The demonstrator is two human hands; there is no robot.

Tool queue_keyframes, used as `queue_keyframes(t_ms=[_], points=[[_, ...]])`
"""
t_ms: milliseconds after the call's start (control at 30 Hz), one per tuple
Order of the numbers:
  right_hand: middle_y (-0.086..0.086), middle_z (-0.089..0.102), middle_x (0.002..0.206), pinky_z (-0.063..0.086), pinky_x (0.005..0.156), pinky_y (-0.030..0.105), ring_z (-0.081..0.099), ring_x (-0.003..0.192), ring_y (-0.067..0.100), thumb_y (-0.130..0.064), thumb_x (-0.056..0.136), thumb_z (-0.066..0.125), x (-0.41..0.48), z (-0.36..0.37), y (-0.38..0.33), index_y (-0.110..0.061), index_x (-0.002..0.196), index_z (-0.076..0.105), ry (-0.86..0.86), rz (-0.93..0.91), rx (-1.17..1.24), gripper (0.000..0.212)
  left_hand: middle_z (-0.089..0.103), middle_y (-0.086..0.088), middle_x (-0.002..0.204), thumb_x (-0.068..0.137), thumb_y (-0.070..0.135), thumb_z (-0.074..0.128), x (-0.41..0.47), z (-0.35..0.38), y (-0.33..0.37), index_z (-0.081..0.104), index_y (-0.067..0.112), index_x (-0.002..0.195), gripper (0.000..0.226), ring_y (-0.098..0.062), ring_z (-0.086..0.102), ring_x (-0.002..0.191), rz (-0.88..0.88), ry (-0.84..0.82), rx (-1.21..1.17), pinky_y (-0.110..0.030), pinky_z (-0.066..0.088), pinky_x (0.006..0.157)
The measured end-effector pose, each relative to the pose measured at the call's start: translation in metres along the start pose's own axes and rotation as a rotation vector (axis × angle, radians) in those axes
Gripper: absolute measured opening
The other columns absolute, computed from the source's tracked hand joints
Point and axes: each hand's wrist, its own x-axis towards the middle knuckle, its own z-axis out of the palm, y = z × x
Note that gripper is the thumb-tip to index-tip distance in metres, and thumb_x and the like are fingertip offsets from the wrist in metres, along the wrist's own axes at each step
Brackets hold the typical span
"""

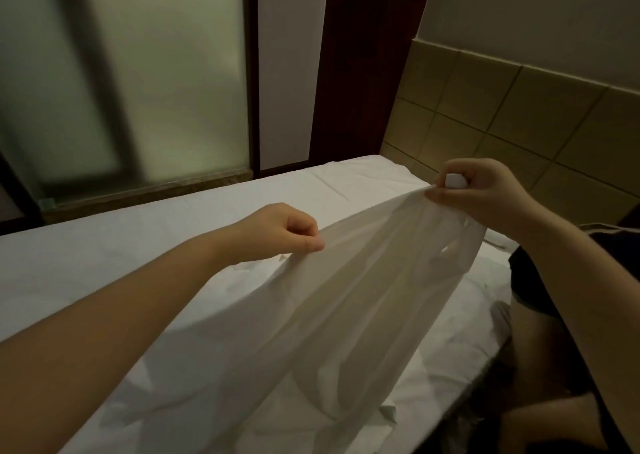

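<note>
White-sheeted bed (pixel 138 235) fills mid-frame; left hand (pixel 277 232) and right hand (pixel 485 194), each grip pinched on thin white fabric sheet (pixel 346 297), hold its edge spread, likely for folding.

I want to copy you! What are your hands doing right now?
Left hand: closed, pinching the white cloth.
Right hand: closed, pinching the same cloth.
</note>
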Motion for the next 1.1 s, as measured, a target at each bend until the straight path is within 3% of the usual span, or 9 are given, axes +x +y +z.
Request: queue_keyframes(t_ms=[200,300,400,500,700,833,967,1033,1100], points=[[0.003,0.060,0.078,0.054,0.067,0.028,0.058,0.072,0.017,-0.015,0.085,0.065,0.013,0.004,0.008,-0.019,0.072,0.061,-0.004,0.006,0.040,0.015,0.058,-0.004,0.071,0.095,0.020,0.050,-0.007,-0.003,-0.008,0.069,0.005,0.079,0.029,-0.003,0.054,0.068,-0.106,-0.024,0.008,-0.016,0.043,0.071],[0.007,0.060,0.079,0.053,0.067,0.031,0.058,0.071,0.018,-0.016,0.085,0.066,0.021,0.004,0.012,-0.015,0.072,0.062,-0.008,0.019,0.065,0.013,0.061,-0.019,0.084,0.096,0.023,0.048,-0.008,-0.006,-0.012,0.068,0.002,0.083,0.031,-0.018,0.057,0.076,-0.068,0.119,0.026,-0.017,0.045,0.072],[0.006,0.060,0.080,0.053,0.067,0.029,0.058,0.073,0.019,-0.017,0.085,0.066,0.028,0.005,0.018,-0.014,0.075,0.063,-0.047,0.050,0.083,0.011,0.062,-0.006,0.075,0.096,0.029,0.050,-0.009,-0.011,-0.014,0.065,0.007,0.077,0.033,-0.013,0.055,0.070,0.030,0.264,0.059,-0.017,0.043,0.070],[0.006,0.061,0.081,0.053,0.067,0.028,0.058,0.074,0.019,-0.017,0.085,0.067,0.033,0.010,0.024,-0.011,0.078,0.065,-0.081,0.058,0.072,0.008,0.060,0.012,0.068,0.092,0.024,0.057,-0.009,-0.015,-0.013,0.062,0.026,0.070,0.023,-0.003,0.054,0.067,0.097,0.297,0.070,-0.011,0.041,0.065],[0.005,0.061,0.084,0.051,0.065,0.024,0.058,0.076,0.018,-0.017,0.085,0.067,0.038,0.014,0.031,-0.009,0.084,0.067,-0.134,0.052,0.069,0.009,0.062,0.006,0.078,0.090,0.014,0.058,-0.005,-0.009,-0.016,0.061,0.020,0.078,0.014,-0.006,0.055,0.074,0.088,0.364,0.077,-0.014,0.044,0.068],[0.006,0.062,0.084,0.050,0.063,0.023,0.059,0.077,0.019,-0.019,0.085,0.067,0.043,0.015,0.035,-0.008,0.085,0.068,-0.155,0.047,0.064,0.011,0.061,0.011,0.080,0.089,0.010,0.059,-0.004,-0.009,-0.016,0.059,0.024,0.079,0.017,0.002,0.054,0.074,0.100,0.454,0.072,-0.008,0.041,0.069],[0.003,0.061,0.084,0.048,0.061,0.022,0.060,0.082,0.022,-0.021,0.085,0.067,0.047,0.022,0.037,-0.016,0.079,0.066,-0.145,0.070,0.086,0.007,0.061,0.006,0.080,0.090,0.010,0.058,-0.004,-0.012,-0.014,0.056,0.027,0.078,0.021,-0.006,0.053,0.077,0.135,0.497,0.122,-0.012,0.039,0.067],[0.000,0.062,0.091,0.051,0.069,0.026,0.060,0.088,0.024,-0.024,0.083,0.068,0.047,0.028,0.037,-0.021,0.085,0.064,-0.120,0.077,0.114,0.006,0.062,0.001,0.080,0.090,0.009,0.058,-0.003,-0.012,-0.013,0.057,0.022,0.079,0.017,-0.011,0.051,0.078,0.157,0.508,0.193,-0.013,0.038,0.066],[-0.005,0.062,0.103,0.050,0.081,0.031,0.059,0.096,0.019,-0.031,0.076,0.072,0.043,0.034,0.028,-0.028,0.101,0.061,-0.093,0.052,0.177,0.027,0.062,-0.003,0.079,0.089,0.010,0.058,-0.003,-0.010,-0.010,0.060,0.015,0.083,0.008,-0.011,0.050,0.076,0.194,0.511,0.255,-0.013,0.037,0.066]])
